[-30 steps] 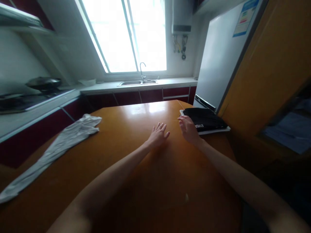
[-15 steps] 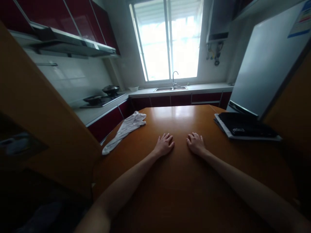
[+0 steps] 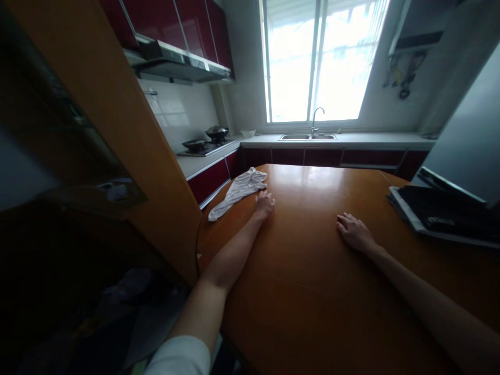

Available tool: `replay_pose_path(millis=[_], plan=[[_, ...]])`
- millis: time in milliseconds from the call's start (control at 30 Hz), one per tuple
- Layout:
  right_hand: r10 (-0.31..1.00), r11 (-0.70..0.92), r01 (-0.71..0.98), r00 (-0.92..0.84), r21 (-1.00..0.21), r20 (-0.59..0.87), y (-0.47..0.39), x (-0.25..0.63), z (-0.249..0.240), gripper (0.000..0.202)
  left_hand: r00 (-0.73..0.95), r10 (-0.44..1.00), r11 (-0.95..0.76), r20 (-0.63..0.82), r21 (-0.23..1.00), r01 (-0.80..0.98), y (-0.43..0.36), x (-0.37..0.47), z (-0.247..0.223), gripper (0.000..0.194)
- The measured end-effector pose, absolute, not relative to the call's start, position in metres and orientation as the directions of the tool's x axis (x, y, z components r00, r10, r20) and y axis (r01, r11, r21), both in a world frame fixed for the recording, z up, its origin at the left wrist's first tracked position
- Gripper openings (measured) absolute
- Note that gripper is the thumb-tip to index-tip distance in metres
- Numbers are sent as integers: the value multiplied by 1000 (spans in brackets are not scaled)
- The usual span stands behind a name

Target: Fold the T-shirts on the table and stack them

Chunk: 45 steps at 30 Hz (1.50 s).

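My left hand [image 3: 264, 204] is beside the right edge of a crumpled white cloth [image 3: 241, 188], fingers apart and holding nothing. The cloth lies near the left edge of the brown wooden table [image 3: 300, 234], with one narrow part stretching toward me. Flat on the tabletop, my right hand [image 3: 354, 231] rests palm down with its fingers spread and nothing in it. To its right lies a folded black item [image 3: 449, 208] on top of something white and flat.
Beyond the table runs a counter with a sink [image 3: 308, 137] and faucet. Pans [image 3: 216, 133] stand on the stove at the left. A wooden panel [image 3: 128, 130] rises at the left, and a refrigerator [image 3: 469, 130] stands at the right.
The view has turned left. My left hand has moved forward and left, from the middle of the table to beside the cloth. My right hand still rests on the tabletop.
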State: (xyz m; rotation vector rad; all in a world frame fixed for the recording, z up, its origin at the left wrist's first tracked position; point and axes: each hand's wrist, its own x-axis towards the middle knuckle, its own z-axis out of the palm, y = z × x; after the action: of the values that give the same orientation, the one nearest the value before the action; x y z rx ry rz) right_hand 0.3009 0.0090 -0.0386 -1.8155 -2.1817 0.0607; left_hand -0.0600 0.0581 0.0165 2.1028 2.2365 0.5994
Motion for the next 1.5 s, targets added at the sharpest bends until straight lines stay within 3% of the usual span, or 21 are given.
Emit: replay_pose_path(millis=[167, 367, 833, 1067, 1233, 1367, 1500], plan=[[961, 218, 955, -173, -202, 217, 11, 302, -41, 52, -356, 898, 279, 259, 292, 915, 59, -136, 22, 43], [960, 218, 959, -176, -183, 220, 13, 303, -44, 53, -401, 881, 335, 251, 267, 903, 61, -146, 14, 45], [957, 219, 952, -167, -213, 238, 15, 303, -47, 51, -114, 970, 82, 215, 154, 985, 41, -53, 6, 34], [956, 218, 953, -165, -210, 241, 14, 302, -46, 50, 239, 948, -287, 211, 240, 927, 26, -7, 22, 37], [958, 218, 950, -166, -221, 234, 14, 301, -44, 50, 84, 931, -215, 356, 347, 913, 30, -31, 32, 40], [960, 218, 946, -163, -241, 230, 12, 300, -43, 49, 3, 955, -104, 295, 326, 940, 35, -59, 24, 34], [960, 215, 939, -152, -270, 234, 12, 298, -41, 48, 70, 961, -152, 267, 301, 941, 37, -55, 16, 31]])
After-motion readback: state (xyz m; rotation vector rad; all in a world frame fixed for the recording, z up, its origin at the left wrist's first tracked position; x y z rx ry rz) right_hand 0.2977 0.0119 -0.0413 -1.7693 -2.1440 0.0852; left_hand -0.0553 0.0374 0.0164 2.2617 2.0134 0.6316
